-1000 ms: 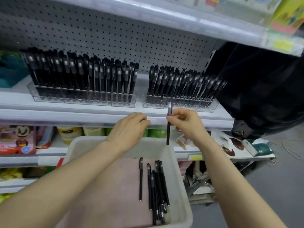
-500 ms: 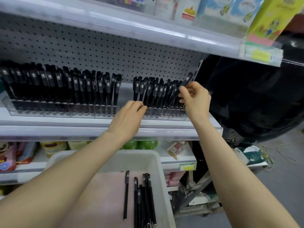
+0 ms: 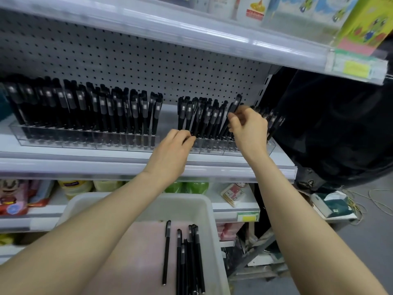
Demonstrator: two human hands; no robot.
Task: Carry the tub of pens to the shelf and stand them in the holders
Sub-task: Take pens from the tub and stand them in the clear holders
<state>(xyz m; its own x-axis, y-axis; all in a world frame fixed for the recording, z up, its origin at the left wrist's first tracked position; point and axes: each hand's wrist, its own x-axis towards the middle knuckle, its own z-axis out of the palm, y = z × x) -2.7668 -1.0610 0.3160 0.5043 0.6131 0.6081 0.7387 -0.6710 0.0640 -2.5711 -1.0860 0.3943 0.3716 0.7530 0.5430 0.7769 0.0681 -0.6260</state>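
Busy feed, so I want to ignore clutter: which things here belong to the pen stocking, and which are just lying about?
Job: right hand pinching a black pen; left hand at the right holder; left holder; white tub; loose pens in it.
Lying about: green containers and pink box on the lower shelf; cartoon boxes above; floor cables.

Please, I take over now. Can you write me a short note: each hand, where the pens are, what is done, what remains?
Right hand: pinches one black pen, tilted, at the right holder.
Left hand: fingertips at the standing pens at that holder's left end; grip unclear.
Done: tub is in front, below the shelf; left holder looks full.
Left: seat this pen, then the loose pens in the tub.
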